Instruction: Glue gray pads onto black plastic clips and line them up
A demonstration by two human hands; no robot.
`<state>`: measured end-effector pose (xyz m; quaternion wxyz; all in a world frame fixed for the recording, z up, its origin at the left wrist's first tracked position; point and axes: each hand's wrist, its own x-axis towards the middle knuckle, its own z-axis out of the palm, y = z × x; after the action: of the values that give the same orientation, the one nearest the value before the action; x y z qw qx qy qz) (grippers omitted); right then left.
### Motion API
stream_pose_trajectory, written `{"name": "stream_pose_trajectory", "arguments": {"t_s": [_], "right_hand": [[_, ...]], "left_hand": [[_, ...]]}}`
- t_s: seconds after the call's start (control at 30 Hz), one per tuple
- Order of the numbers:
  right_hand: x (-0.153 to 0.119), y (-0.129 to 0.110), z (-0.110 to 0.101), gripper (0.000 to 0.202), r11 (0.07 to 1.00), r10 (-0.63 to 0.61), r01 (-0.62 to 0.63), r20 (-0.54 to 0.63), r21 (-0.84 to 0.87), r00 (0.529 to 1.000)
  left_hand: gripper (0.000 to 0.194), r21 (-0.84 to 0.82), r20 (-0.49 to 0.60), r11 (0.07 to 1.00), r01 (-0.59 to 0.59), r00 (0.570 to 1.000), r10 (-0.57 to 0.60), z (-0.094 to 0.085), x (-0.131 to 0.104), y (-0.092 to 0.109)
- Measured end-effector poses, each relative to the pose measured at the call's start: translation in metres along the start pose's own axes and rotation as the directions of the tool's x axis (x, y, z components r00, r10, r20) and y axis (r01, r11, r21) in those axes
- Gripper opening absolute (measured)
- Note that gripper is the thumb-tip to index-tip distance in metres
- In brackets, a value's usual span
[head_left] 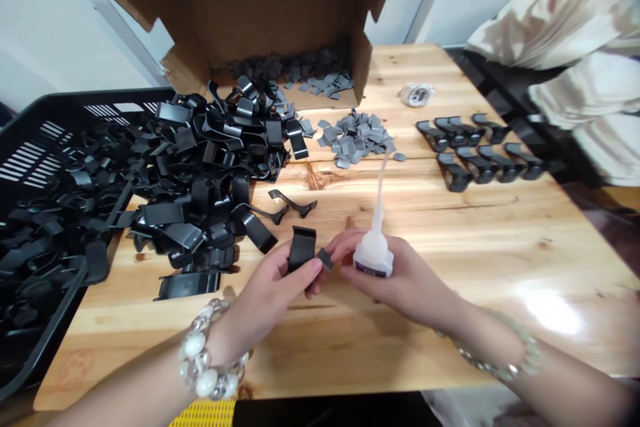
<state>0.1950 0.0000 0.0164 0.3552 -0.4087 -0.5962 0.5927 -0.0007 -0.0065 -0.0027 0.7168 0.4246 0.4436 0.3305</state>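
Note:
My left hand (280, 283) is closed around a curved black plastic clip (303, 248), near the table's front. Its thumb and finger also pinch a small grey pad (325, 258) beside the clip. My right hand (395, 267) grips a white glue bottle (374, 250) whose long thin nozzle points up and away from me. The right fingertips reach close to the grey pad; whether they touch it I cannot tell. Just beyond the hands, two slim black clips (295, 203) lie on the wood. A pile of loose grey pads (357, 137) sits farther back.
A black crate (37, 147) on the left spills a heap of black clips (215, 140) onto the wooden table (500, 233). An open cardboard box (280, 7) with grey pads stands behind. Several clips (483, 163) are lined up at right, near a tape roll (417, 95).

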Motion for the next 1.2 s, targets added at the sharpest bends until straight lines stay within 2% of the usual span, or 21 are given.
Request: {"name": "stream_pose_trajectory", "arguments": {"t_s": [0.2, 0.33, 0.43, 0.7, 0.83, 0.9, 1.03, 1.2], "right_hand": [[0.001, 0.002, 0.0, 0.013, 0.972, 0.174, -0.16, -0.065, 0.174, 0.983], [0.0, 0.002, 0.002, 0.016, 0.939, 0.178, -0.185, 0.049, 0.29, 0.983], [-0.002, 0.001, 0.006, 0.017, 0.957, 0.148, -0.16, 0.065, 0.244, 0.987], [-0.01, -0.003, 0.01, 0.016, 0.994, 0.02, -0.018, -0.015, 0.11, 1.0], [-0.011, -0.001, 0.012, 0.021, 0.998, 0.01, -0.01, -0.012, 0.058, 1.0], [-0.01, -0.001, 0.012, 0.02, 1.0, -0.008, 0.007, -0.058, -0.011, 0.998], [-0.007, -0.001, 0.007, 0.008, 0.991, -0.026, -0.001, -0.201, -0.134, 0.979], [-0.004, 0.004, 0.003, 0.013, 0.984, -0.027, -0.004, -0.17, -0.178, 0.985]], "left_hand": [[0.011, 0.037, -0.004, 0.999, 0.011, 1.0, -0.011, 0.001, -0.001, 0.002], [0.008, 0.078, 0.006, 0.997, -0.004, 1.0, 0.003, 0.001, -0.002, 0.005], [0.01, 0.054, -0.012, 0.998, -0.01, 1.0, 0.011, 0.001, -0.002, 0.003], [0.012, -0.091, -0.033, 0.994, -0.066, 0.997, 0.063, -0.003, -0.002, -0.01], [0.013, -0.021, -0.047, 0.997, -0.073, 0.996, 0.072, -0.002, -0.001, -0.005], [0.015, 0.039, -0.047, 0.997, -0.068, 0.996, 0.07, 0.0, -0.001, -0.002], [0.018, 0.074, 0.06, 0.997, 0.001, 0.998, -0.005, 0.005, -0.003, 0.004], [0.031, 0.096, 0.204, 0.993, 0.062, 0.976, -0.081, 0.006, -0.007, 0.001]]}}
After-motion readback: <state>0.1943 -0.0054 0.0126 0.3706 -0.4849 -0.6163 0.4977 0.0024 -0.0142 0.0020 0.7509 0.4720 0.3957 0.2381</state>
